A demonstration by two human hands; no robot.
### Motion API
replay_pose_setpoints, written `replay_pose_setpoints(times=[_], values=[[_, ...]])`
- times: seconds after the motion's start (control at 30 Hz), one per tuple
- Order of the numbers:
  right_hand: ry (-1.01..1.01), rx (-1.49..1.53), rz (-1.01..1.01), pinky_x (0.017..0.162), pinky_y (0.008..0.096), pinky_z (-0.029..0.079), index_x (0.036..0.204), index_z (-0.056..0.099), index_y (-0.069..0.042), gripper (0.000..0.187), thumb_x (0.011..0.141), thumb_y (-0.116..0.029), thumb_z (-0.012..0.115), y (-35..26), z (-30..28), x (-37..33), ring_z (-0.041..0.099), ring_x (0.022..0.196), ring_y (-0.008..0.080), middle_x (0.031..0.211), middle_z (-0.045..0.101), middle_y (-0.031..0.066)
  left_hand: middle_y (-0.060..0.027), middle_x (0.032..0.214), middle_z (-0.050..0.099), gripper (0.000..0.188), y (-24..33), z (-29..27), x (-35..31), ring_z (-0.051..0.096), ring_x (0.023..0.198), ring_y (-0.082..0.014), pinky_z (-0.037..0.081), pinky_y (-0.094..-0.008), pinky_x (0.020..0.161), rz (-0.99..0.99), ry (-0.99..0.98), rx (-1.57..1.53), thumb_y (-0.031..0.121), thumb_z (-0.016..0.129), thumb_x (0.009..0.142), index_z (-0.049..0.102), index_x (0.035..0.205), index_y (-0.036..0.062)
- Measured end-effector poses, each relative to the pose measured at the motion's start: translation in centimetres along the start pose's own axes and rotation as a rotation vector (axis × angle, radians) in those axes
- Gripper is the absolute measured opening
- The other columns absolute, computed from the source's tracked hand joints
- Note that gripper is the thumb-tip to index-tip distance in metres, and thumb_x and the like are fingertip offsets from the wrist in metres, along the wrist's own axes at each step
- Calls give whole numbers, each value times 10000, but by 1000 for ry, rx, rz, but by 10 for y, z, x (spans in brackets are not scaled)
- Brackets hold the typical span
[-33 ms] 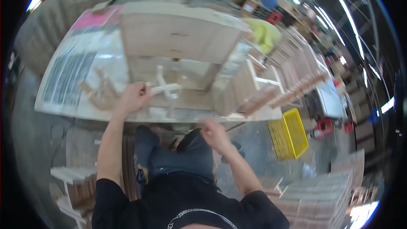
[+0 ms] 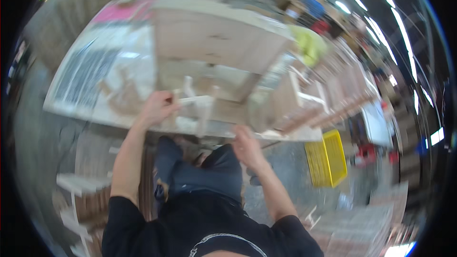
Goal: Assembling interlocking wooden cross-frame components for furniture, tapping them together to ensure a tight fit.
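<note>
My left hand [image 2: 160,108] is at the table's front edge, its thumb and fingers closed on the end of a white frame-like piece [image 2: 203,110] made of narrow bars. The piece stands in front of the opening of a pale wooden box [image 2: 216,38] on the worktable [image 2: 66,93]. My right hand [image 2: 246,143] hangs just in front of the edge, to the right of the white piece and apart from it. Its fingers look curled in; blur hides whatever they may hold. Left of my left hand lie several curved, light wooden pieces [image 2: 121,96].
Wooden assemblies with white rails [image 2: 328,90] stand on the table's right. A yellow-green cloth [image 2: 308,45] lies behind them. On the floor at right is a yellow crate [image 2: 328,159]. Stacked boards [image 2: 357,231] sit at lower right, white-edged wooden parts [image 2: 85,200] at lower left.
The whole view has shifted, so the table appears farther right. The white piece has turned and looks more like an open frame. My right hand has risen towards the table edge.
</note>
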State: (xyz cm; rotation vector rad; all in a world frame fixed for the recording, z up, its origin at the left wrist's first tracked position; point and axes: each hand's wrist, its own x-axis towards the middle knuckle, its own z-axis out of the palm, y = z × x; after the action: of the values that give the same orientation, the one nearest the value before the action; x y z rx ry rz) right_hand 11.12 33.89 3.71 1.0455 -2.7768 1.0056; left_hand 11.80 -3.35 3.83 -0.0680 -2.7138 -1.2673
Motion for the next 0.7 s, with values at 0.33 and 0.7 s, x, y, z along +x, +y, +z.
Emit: replay_pose_setpoints(times=[0.33,0.7], values=[[83,163,-776,855,385,576,1217,648,-17,448,788,60,753,-120,41,137,698,949,326,1118,689,189,-142,819,709,445,18,-66,-120,724,678,-251,570,-329,521,-466,372,-1382,447,555,1037,647,1058,11],[-252,561,-365,586,293,479,1102,627,-51,185,992,-197,654,-176,147,333,603,630,116,801,659,49,-283,1423,496,1046,-79,-48,-116,504,1333,-391,426,-434,1117,-442,883,-25,305,943,663,390,1456,-94]])
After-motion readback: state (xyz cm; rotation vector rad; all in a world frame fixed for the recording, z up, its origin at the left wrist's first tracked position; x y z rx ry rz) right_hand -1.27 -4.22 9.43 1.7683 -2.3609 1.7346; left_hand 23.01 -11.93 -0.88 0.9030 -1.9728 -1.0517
